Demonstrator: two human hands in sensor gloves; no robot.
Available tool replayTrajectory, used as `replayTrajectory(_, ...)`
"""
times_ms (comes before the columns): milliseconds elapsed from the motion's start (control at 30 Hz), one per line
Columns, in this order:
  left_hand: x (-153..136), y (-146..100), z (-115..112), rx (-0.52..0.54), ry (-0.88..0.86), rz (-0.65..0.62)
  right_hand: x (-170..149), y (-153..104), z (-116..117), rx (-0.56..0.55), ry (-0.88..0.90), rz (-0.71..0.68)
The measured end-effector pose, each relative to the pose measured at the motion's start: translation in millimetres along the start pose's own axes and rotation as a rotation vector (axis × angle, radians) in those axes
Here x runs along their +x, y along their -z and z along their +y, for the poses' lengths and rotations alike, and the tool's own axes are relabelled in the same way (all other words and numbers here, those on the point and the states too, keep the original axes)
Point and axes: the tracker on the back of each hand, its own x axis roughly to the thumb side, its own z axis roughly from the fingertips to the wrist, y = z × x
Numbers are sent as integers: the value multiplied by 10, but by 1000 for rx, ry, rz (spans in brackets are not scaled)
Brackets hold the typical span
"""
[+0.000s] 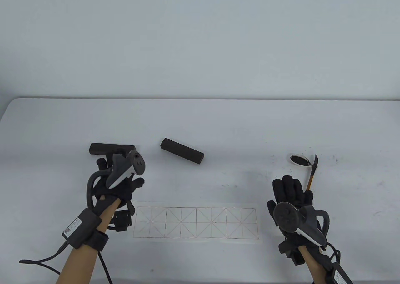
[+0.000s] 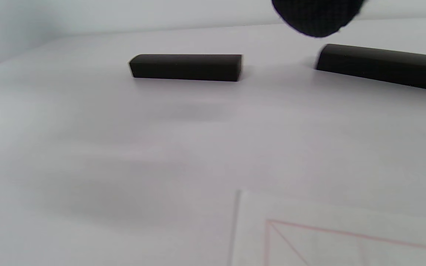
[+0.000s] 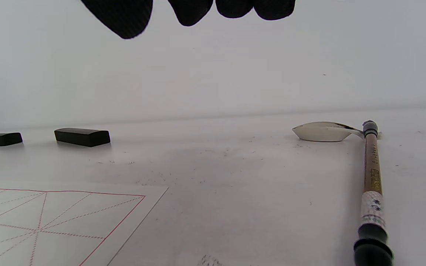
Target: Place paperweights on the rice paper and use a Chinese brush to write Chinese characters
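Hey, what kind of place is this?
Probably a calligraphy practice table: gridded rice paper, a brush beside a small ink dish, and two dark paperweights on a plain white table.

Matt surfaces on a smooth white table

The table (image 1: 200, 124) looks like smooth matt plastic, flecked with dark ink specks near the dish (image 3: 322, 132), which has a glossy, ceramic-like sheen. Both paperweights (image 2: 186, 67) (image 2: 383, 66) are dark and matt. The rice paper (image 1: 196, 223) is thin, dull and printed with red grid lines. The brush (image 3: 372, 177) has a glossy bamboo-like shaft. The gloves (image 1: 290, 190) are black knitted cloth.
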Motion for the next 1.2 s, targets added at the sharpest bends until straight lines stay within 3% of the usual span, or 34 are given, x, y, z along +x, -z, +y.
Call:
replayTrajectory(200,-303,584,43,-28,-25,224,-17,4,-1,9,4,9)
replayTrajectory(533,-242,1288,-59,-103,-63,297,-8,22,38,62,-6,4)
replayTrajectory(667,-148,1423,-151,-157,-74,309,-6,43,46,69,-2,15)
replayTrajectory(900,-113,1499,-183,-115,-50,328,-23,60,56,79,-15,27)
replayTrajectory(1200,-34,1500,-200,-55,114,382,-67,61,17,71,12,35)
